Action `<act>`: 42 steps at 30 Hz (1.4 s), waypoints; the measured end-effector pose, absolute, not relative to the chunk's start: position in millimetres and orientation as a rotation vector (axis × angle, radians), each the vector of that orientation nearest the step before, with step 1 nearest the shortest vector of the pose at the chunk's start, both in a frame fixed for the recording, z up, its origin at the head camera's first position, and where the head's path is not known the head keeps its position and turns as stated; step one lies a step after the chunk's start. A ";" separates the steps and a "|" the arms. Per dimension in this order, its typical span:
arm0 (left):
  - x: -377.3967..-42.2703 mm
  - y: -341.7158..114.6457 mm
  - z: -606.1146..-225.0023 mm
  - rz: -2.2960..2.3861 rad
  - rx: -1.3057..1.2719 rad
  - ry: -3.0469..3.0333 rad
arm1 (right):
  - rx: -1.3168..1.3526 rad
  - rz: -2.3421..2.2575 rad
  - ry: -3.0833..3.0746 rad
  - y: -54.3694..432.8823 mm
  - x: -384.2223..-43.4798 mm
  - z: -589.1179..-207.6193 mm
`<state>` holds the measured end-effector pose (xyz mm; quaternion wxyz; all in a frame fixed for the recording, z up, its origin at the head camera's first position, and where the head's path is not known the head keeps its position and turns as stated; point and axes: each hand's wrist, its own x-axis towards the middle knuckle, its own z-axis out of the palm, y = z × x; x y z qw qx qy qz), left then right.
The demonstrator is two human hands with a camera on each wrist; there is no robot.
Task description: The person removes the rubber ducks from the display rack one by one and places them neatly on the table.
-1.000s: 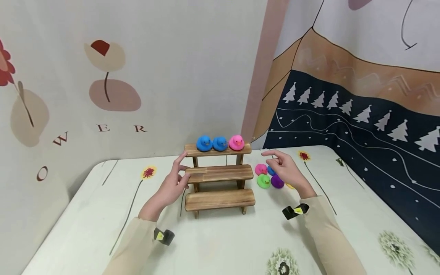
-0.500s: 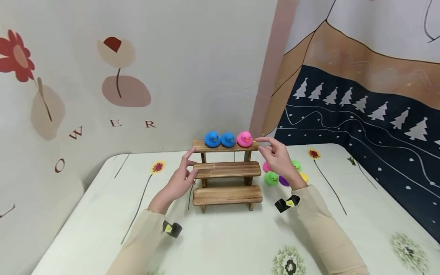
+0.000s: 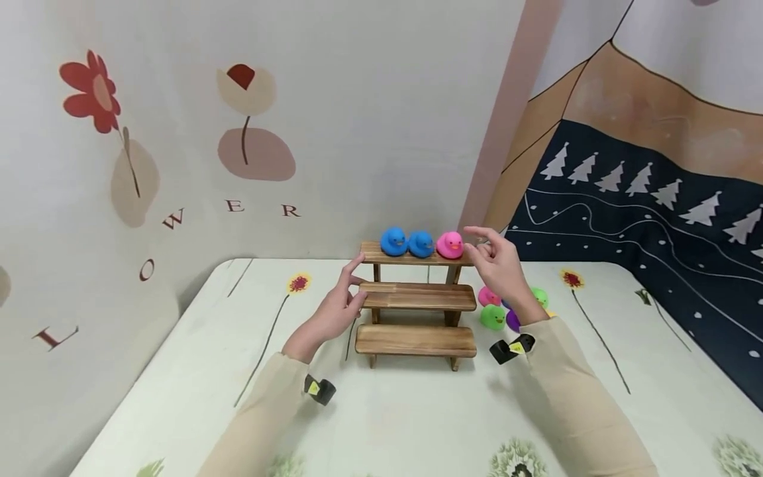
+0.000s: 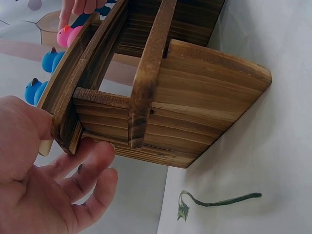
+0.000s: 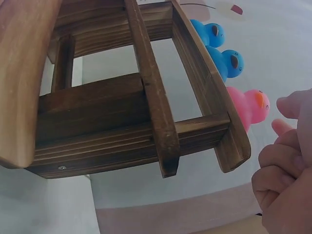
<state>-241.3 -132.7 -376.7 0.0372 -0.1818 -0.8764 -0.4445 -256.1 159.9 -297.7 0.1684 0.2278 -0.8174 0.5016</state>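
Note:
A three-tier wooden stand [image 3: 417,339] stands on the table. On its top tier sit two blue rubber ducks [image 3: 394,242] and a pink rubber duck [image 3: 450,245] in a row, the pink one at the right. My left hand [image 3: 330,315] holds the stand's left end, with the thumb at the middle tier and the index finger reaching the top tier. In the left wrist view, fingers [image 4: 97,161] lie behind the board's end. My right hand [image 3: 499,268] hovers beside the pink duck, index finger extended and other fingers curled. A small gap separates them in the right wrist view.
Right of the stand, partly behind my right forearm, lies a group of rubber ducks, including a green duck [image 3: 493,317], a pink duck [image 3: 489,296] and a purple duck [image 3: 513,320]. A printed cloth [image 3: 417,417] covers the table; a patterned curtain [image 3: 369,132] hangs behind.
My right hand has moved from above the loose ducks up and left to the pink duck's side. The left hand stays at the stand. The head view has turned left.

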 end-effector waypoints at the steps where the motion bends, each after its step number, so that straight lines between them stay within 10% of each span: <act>1: -241.8 -131.1 -376.9 -1.368 -0.566 -2.689 | 0.635 1.417 -2.341 161.0 -255.8 -296.5; 42: -234.1 -131.3 -373.5 -1.419 -0.487 -2.722 | 0.540 1.381 -2.524 158.9 -284.5 -311.9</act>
